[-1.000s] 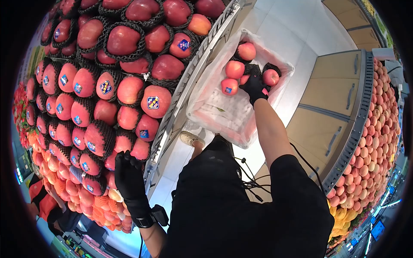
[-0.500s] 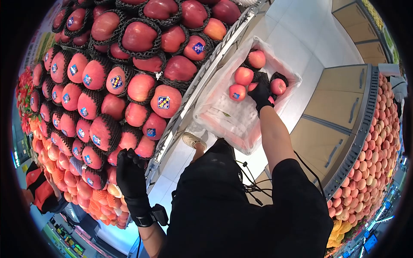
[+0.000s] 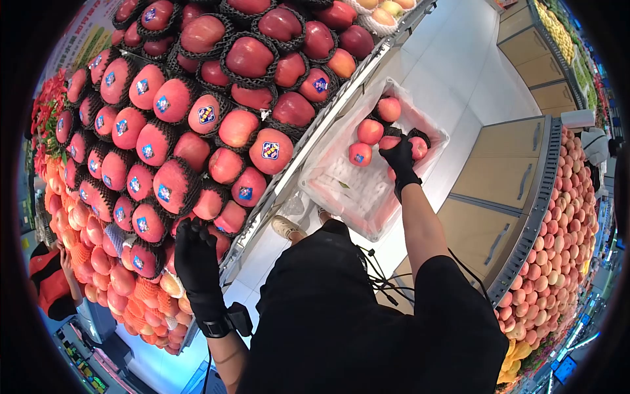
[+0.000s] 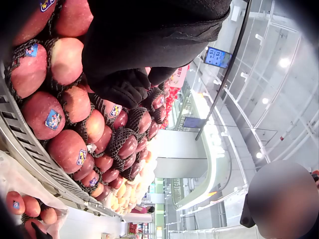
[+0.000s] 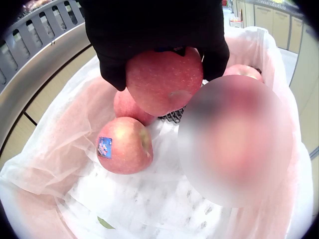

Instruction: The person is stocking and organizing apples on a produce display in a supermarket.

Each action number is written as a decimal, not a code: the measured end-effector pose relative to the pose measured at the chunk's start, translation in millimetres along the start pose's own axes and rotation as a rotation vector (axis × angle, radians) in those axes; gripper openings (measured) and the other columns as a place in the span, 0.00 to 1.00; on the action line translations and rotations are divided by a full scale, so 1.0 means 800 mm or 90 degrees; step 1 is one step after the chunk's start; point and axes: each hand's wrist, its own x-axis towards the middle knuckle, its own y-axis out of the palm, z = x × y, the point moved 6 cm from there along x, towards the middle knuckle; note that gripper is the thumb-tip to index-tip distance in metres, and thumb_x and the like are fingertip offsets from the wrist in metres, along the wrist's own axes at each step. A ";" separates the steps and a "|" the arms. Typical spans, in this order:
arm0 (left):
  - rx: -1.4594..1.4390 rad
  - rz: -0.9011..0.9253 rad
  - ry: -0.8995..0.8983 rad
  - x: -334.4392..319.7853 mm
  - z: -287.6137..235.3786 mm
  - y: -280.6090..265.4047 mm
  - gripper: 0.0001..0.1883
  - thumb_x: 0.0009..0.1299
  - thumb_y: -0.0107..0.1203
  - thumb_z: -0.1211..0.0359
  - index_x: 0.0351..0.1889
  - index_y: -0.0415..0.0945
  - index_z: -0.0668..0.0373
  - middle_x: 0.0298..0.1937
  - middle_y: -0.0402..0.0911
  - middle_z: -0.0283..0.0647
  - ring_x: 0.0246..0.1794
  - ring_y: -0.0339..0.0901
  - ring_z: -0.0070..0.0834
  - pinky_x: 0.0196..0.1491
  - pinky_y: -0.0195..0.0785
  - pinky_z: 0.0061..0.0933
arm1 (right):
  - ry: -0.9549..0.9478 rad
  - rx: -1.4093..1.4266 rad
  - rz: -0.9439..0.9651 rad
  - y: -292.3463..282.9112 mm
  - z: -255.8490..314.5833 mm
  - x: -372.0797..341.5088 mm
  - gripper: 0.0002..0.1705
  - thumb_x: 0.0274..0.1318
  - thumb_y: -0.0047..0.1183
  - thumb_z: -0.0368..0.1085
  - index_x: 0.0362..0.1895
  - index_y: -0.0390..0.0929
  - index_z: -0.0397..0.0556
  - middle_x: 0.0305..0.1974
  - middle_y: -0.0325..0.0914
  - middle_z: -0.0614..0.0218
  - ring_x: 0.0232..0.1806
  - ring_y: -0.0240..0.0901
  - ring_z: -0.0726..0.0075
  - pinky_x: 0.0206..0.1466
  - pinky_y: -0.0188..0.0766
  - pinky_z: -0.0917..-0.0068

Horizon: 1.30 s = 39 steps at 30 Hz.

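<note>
My right hand (image 3: 399, 157), in a black glove, reaches down into the lined crate (image 3: 335, 207). In the right wrist view its thumb and fingers grip a red apple (image 5: 164, 82) from both sides. Just beyond that fruit are another apple (image 5: 130, 107) and a stickered apple (image 5: 124, 147) on the white liner. Dark foam netting (image 5: 174, 115) shows under the held apple. My left hand (image 3: 197, 259), also gloved, rests with loosely bent fingers against the front of the apple display (image 3: 174, 177); nothing shows in its grasp.
A metal rail (image 3: 315, 134) edges the display beside the crate. Wooden cabinets (image 3: 495, 157) with a peach heap (image 3: 548, 243) above stand to the right. Black cables (image 3: 380, 282) hang near my legs. Another person (image 3: 56, 282) stands at far left.
The head view has shifted, so the apple display sits further right and lower. The right hand stays in the crate among the apples; the left stays by the display.
</note>
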 end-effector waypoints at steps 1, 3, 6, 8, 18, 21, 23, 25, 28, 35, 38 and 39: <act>-0.009 -0.005 0.006 -0.002 -0.005 -0.001 0.12 0.76 0.45 0.65 0.51 0.72 0.59 0.47 0.74 0.39 0.42 0.70 0.27 0.45 0.64 0.28 | 0.015 0.032 0.030 0.004 -0.010 0.002 0.28 0.36 0.66 0.36 0.46 0.75 0.45 0.38 0.81 0.57 0.42 0.79 0.56 0.41 0.75 0.62; -0.014 0.025 0.021 -0.003 -0.016 -0.011 0.12 0.76 0.46 0.65 0.51 0.72 0.59 0.47 0.75 0.39 0.42 0.70 0.27 0.45 0.64 0.29 | 0.049 0.094 0.087 0.001 -0.003 0.005 0.34 0.33 0.67 0.37 0.51 0.71 0.45 0.43 0.80 0.55 0.49 0.77 0.54 0.49 0.74 0.62; -0.011 0.044 0.044 -0.006 -0.031 -0.026 0.12 0.76 0.46 0.65 0.51 0.72 0.59 0.46 0.75 0.39 0.42 0.70 0.28 0.46 0.64 0.30 | 0.024 0.147 0.089 -0.023 0.050 -0.005 0.33 0.32 0.67 0.36 0.48 0.72 0.40 0.41 0.80 0.57 0.46 0.77 0.59 0.46 0.73 0.65; -0.023 0.073 0.059 -0.008 -0.041 -0.037 0.13 0.76 0.44 0.65 0.53 0.71 0.60 0.48 0.74 0.39 0.43 0.69 0.28 0.47 0.64 0.30 | -0.013 0.175 0.098 -0.057 0.123 -0.021 0.31 0.33 0.67 0.36 0.47 0.73 0.39 0.36 0.79 0.61 0.38 0.76 0.65 0.38 0.73 0.69; -0.134 0.169 0.092 -0.018 -0.081 -0.075 0.14 0.76 0.41 0.68 0.55 0.68 0.64 0.50 0.73 0.41 0.47 0.68 0.29 0.51 0.64 0.30 | -0.132 0.181 -0.005 -0.081 0.230 -0.037 0.53 0.28 0.74 0.42 0.61 0.61 0.39 0.55 0.69 0.50 0.59 0.67 0.51 0.61 0.67 0.60; -0.076 0.128 0.131 -0.013 -0.088 -0.109 0.13 0.74 0.42 0.73 0.55 0.67 0.66 0.50 0.74 0.41 0.47 0.70 0.28 0.50 0.67 0.27 | -0.155 0.172 0.008 -0.087 0.273 -0.044 0.56 0.29 0.75 0.44 0.64 0.59 0.40 0.59 0.66 0.50 0.63 0.63 0.51 0.64 0.63 0.58; -0.058 0.094 0.145 -0.013 -0.094 -0.131 0.13 0.73 0.44 0.76 0.54 0.67 0.68 0.49 0.75 0.42 0.46 0.71 0.27 0.48 0.68 0.25 | -0.173 0.149 0.013 -0.094 0.309 -0.051 0.56 0.30 0.76 0.44 0.63 0.59 0.40 0.58 0.67 0.51 0.61 0.65 0.52 0.63 0.65 0.59; 0.029 0.070 0.193 -0.021 -0.108 -0.126 0.12 0.71 0.46 0.78 0.53 0.67 0.69 0.47 0.76 0.41 0.44 0.72 0.26 0.46 0.68 0.23 | -0.181 0.177 0.036 -0.102 0.356 -0.066 0.56 0.30 0.76 0.44 0.64 0.58 0.40 0.58 0.66 0.52 0.61 0.65 0.52 0.63 0.65 0.60; 0.578 -0.021 0.429 -0.045 -0.135 -0.106 0.08 0.70 0.50 0.77 0.47 0.70 0.64 0.41 0.75 0.37 0.39 0.71 0.23 0.42 0.68 0.22 | -0.240 0.235 0.046 -0.096 0.407 -0.075 0.54 0.31 0.76 0.41 0.64 0.58 0.41 0.58 0.67 0.55 0.61 0.65 0.56 0.63 0.66 0.61; 0.564 -0.013 0.458 -0.060 -0.162 -0.144 0.15 0.65 0.51 0.82 0.51 0.70 0.68 0.41 0.75 0.36 0.38 0.70 0.21 0.39 0.67 0.19 | -0.327 0.292 0.104 -0.085 0.528 -0.118 0.54 0.31 0.75 0.39 0.65 0.58 0.42 0.58 0.68 0.55 0.61 0.65 0.57 0.63 0.65 0.60; 0.556 -0.040 0.503 -0.066 -0.178 -0.153 0.15 0.68 0.51 0.81 0.53 0.69 0.70 0.46 0.77 0.41 0.43 0.73 0.24 0.46 0.70 0.21 | -0.361 0.269 0.091 -0.074 0.563 -0.136 0.53 0.33 0.74 0.41 0.66 0.60 0.43 0.58 0.67 0.54 0.62 0.65 0.55 0.63 0.65 0.59; 0.531 -0.036 0.508 -0.062 -0.179 -0.163 0.15 0.69 0.51 0.80 0.54 0.69 0.71 0.48 0.78 0.43 0.46 0.75 0.25 0.49 0.70 0.22 | -0.370 0.271 0.096 -0.069 0.573 -0.141 0.53 0.33 0.74 0.41 0.66 0.60 0.44 0.59 0.67 0.54 0.62 0.65 0.55 0.64 0.64 0.59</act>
